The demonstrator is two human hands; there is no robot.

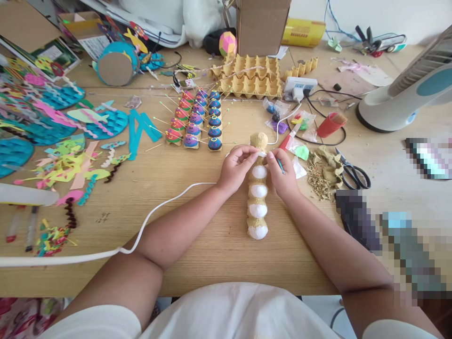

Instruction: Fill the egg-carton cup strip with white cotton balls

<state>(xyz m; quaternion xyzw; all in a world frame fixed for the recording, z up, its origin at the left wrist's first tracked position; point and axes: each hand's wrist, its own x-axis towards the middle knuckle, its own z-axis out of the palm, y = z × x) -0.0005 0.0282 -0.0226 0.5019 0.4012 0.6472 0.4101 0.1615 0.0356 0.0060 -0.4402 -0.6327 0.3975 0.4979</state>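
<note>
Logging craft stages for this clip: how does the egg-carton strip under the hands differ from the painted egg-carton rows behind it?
The egg-carton strip is a single row with white-covered bumps on bare cardboard; the painted rows stand three abreast in blue, purple and red, with sticks poking out. The left hand and right hand touch the strip; the rows sit untouched. Both run away from the person.

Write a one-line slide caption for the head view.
Both hands, left hand and right hand, press white clay onto an egg-carton strip on a wooden table, painted carton figures behind.

One egg-carton strip [257, 207] bears four white caps; one pair of scissors [349, 169]; one fan [406, 94].
</note>
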